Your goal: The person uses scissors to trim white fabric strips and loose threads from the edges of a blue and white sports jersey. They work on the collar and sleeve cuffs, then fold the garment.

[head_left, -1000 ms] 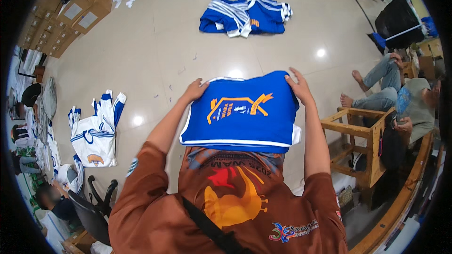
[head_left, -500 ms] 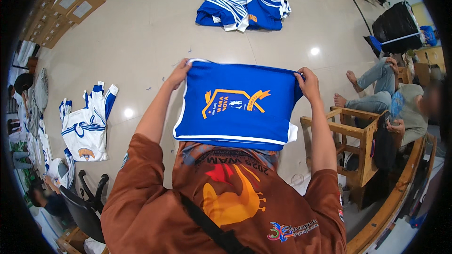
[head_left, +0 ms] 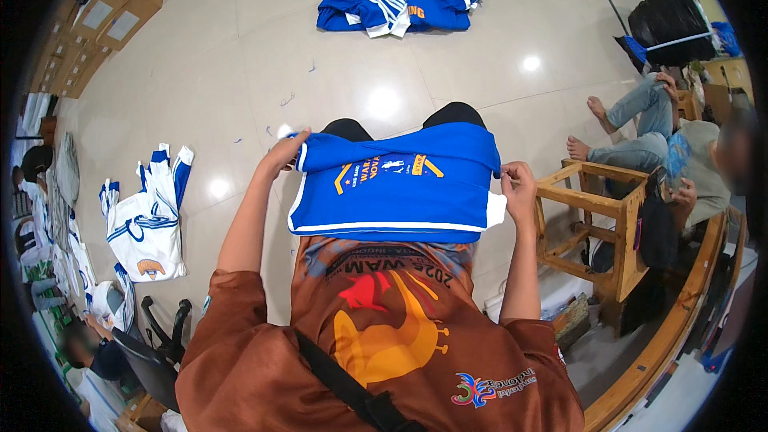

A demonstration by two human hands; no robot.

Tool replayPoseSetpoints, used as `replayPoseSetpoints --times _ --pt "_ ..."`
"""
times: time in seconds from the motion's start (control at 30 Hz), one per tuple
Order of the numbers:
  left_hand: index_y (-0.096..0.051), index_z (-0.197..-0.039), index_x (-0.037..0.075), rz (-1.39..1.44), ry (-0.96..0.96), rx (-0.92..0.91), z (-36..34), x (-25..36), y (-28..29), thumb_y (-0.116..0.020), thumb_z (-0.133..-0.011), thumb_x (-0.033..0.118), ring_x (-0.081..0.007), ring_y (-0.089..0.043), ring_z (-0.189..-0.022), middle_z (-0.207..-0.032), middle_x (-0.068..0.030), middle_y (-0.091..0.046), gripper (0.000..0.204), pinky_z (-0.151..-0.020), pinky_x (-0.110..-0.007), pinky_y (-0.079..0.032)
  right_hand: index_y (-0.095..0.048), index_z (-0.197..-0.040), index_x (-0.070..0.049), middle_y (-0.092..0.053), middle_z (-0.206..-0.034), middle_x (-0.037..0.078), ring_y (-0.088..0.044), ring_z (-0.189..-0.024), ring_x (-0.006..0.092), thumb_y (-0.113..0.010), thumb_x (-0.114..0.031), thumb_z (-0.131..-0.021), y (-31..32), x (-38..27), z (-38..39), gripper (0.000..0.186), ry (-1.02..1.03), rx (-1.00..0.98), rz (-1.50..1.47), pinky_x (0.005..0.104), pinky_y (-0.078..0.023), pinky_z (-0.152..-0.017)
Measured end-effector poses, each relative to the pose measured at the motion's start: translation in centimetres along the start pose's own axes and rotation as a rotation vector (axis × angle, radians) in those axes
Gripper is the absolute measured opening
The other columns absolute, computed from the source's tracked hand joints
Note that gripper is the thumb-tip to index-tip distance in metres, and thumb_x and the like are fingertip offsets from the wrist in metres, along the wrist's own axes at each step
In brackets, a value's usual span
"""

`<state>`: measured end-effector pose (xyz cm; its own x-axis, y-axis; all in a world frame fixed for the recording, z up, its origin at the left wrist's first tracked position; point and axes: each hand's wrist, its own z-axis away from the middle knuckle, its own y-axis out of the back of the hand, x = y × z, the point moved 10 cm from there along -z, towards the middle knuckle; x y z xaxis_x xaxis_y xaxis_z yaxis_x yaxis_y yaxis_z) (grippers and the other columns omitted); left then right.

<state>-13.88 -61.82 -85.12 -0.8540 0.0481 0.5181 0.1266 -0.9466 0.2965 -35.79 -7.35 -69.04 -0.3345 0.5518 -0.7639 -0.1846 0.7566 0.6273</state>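
Note:
A folded blue jacket (head_left: 400,204) with white trim and an orange-and-white printed emblem lies across my lap. Its far edge sags into a fold toward me, covering the top of the print. My left hand (head_left: 282,154) pinches the far left corner. At the right edge, above a white cuff (head_left: 496,210), the closed fingers of my right hand (head_left: 519,188) grip the cloth; the fingertips are partly hidden. My dark-covered knees (head_left: 454,114) show just beyond the jacket.
Folded blue-and-white jackets (head_left: 400,2) lie on the floor ahead, a white one (head_left: 148,232) at the left. A wooden stool (head_left: 596,200) stands close on my right, beside a seated person (head_left: 640,136). Cardboard boxes (head_left: 116,12) are stacked far left; a black office chair (head_left: 152,360) is near left.
The jacket's far edge has come down toward me and folded over, uncovering my knees. Both hands have moved nearer, the right one lower along the side.

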Motion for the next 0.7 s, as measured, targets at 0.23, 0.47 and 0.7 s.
replayPoseSetpoints --times 0.23,0.47,0.7 --pt "-0.063 -0.12 -0.014 -0.003 -0.151 0.208 -6.4 -0.1 0.7 -0.062 -0.092 0.022 -0.0204 -0.068 -0.075 -0.093 -0.0177 -0.072 0.045 -0.061 -0.037 -0.052 -0.077 -0.108 -0.004 -0.075 -0.104 0.009 -0.07 -0.092 0.0202 -0.074 0.001 -0.087 -1.9 -5.7 -3.1 0.022 0.001 -0.352 -0.018 0.0358 -0.054 -0.081" --pt "-0.054 -0.139 -0.005 0.904 -0.412 -0.078 2.2 1.7 0.0 -0.056 -0.087 0.005 -0.0304 -0.064 -0.119 -0.13 -0.0175 -0.065 0.053 -0.106 -0.046 -0.05 -0.073 -0.101 0.001 -0.072 -0.096 0.012 -0.068 -0.088 0.0222 -0.073 0.001 -0.088 -2.4 -5.4 -2.8 0.013 0.051 -0.335 0.045 0.0344 -0.054 -0.08" --pt "-0.05 -0.145 -0.005 1.404 -0.234 -0.688 10.7 2.0 -4.6 -0.052 -0.105 0.022 -0.0371 -0.06 -0.134 -0.145 -0.0239 -0.061 0.049 -0.12 -0.051 -0.044 -0.064 -0.098 -0.001 -0.066 -0.094 0.015 -0.067 -0.09 0.0344 -0.068 -0.002 -0.087 -1.4 -7.7 -2.8 0.012 0.126 -0.212 0.087 0.0408 -0.054 -0.082"
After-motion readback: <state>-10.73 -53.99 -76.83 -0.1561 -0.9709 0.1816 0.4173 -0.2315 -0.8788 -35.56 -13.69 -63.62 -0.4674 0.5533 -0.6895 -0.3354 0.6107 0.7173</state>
